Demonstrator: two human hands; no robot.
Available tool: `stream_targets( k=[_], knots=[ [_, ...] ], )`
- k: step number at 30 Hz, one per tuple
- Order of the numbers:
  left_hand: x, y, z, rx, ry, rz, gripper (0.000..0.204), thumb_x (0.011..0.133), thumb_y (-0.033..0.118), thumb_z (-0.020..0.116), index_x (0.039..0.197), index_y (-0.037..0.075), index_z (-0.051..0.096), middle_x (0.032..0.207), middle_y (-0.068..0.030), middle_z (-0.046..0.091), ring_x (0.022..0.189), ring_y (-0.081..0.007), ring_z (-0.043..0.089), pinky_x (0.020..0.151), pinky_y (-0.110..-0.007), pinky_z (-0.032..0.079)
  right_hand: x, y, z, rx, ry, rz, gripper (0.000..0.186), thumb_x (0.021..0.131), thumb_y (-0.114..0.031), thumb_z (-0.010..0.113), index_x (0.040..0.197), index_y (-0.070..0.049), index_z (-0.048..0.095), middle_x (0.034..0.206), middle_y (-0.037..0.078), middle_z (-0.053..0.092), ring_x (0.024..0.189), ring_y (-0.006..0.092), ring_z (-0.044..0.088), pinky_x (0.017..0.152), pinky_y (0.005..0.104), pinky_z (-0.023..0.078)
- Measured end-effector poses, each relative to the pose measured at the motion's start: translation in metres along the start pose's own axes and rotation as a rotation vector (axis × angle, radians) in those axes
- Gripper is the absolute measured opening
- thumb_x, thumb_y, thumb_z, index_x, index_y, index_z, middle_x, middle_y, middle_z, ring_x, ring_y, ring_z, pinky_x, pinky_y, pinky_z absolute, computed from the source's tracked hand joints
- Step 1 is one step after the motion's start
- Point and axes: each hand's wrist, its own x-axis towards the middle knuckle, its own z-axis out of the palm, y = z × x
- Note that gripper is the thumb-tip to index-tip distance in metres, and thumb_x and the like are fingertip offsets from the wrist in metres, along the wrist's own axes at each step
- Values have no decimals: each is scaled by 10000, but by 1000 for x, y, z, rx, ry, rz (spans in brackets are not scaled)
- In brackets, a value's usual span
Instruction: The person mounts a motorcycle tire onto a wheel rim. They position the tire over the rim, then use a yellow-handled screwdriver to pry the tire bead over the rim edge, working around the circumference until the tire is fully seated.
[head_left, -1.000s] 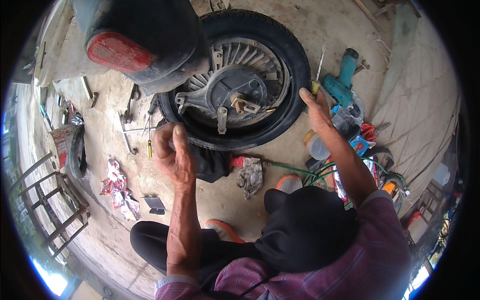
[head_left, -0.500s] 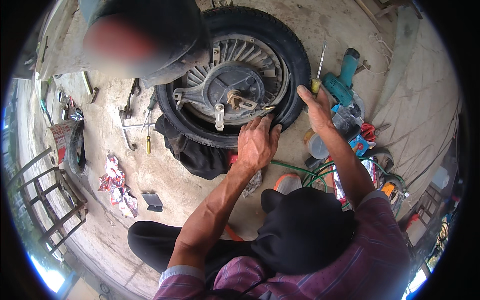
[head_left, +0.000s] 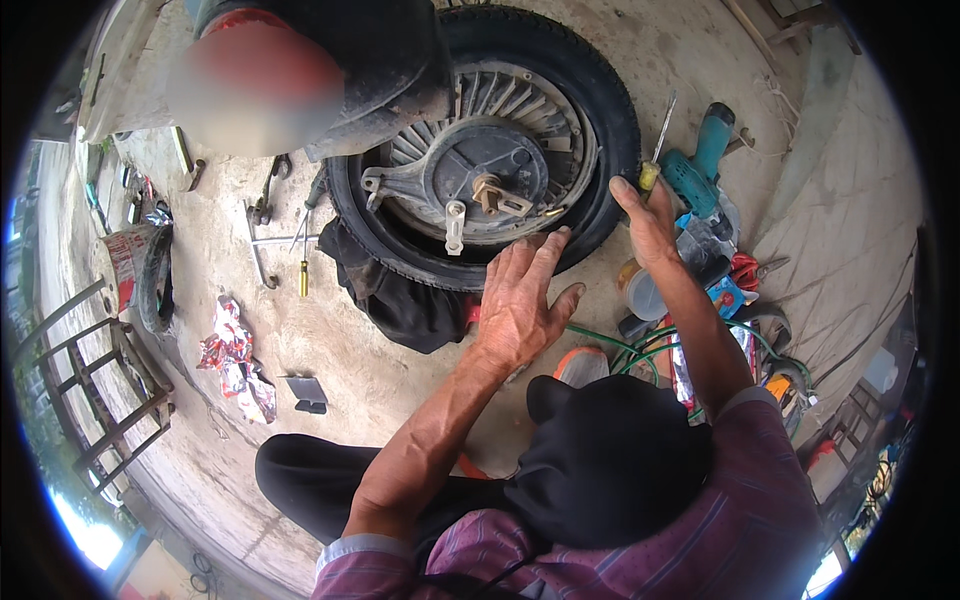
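A wheel hub (head_left: 485, 165) with a drum cover, an axle nut and a small brass valve stem lies flat inside a black tyre (head_left: 612, 115). My left hand (head_left: 522, 305) is open, its fingers spread and their tips at the tyre's near edge, just below the valve stem. To the right of the tyre, my right hand (head_left: 652, 228) is closed round the yellow handle of a screwdriver (head_left: 650, 175); the shaft points up and away. The thumb is raised beside the handle. Most of the curled fingers are hidden.
Right of my right hand lie a teal power drill (head_left: 700, 165), a clear plastic tub (head_left: 645, 295) and red-handled pliers (head_left: 745, 268). A black cloth (head_left: 415, 310) sits under the tyre. Another screwdriver (head_left: 304, 278) and a cross wrench (head_left: 258, 242) lie left. A person in dark clothing (head_left: 385, 70) leans in.
My left hand has drawn back slightly from the tyre's inner edge, and its fingers have spread. The right hand still holds the screwdriver. The view has shifted a little.
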Motion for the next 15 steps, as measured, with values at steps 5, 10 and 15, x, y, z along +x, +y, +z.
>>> stream_targets(
  k=[5, 10, 15],
  knots=[
    [-36, -33, -59, -272, 328, -393, 154, 942, 169, 783, 960, 31, 716, 848, -43, 715, 803, -179, 676, 774, -375, 545, 2, 14, -1, 8, 50, 4, 600, 927, -409, 781, 1321, 14, 624, 1206, 56, 671, 1076, 148, 598, 994, 317, 464],
    [-18, -91, -132, -286, 738, -431, 525, 1005, 369, 722, 1309, -44, 607, 1177, -143, 667, 1064, -187, 609, 970, -357, 480, 4, 19, 3, -53, 97, 13, 544, 950, -409, 758, 1274, 13, 646, 1172, 63, 679, 1064, 153, 592, 972, 316, 461],
    [40, -130, -149, -596, 464, -392, 786, 894, 467, 809, 1427, -40, 530, 1300, -160, 649, 1171, -222, 611, 1062, -372, 462, 13, 32, 1, -152, 147, -36, 555, 978, -446, 703, 1243, 38, 650, 1143, 94, 683, 1046, 194, 599, 963, 341, 462]
  ],
)
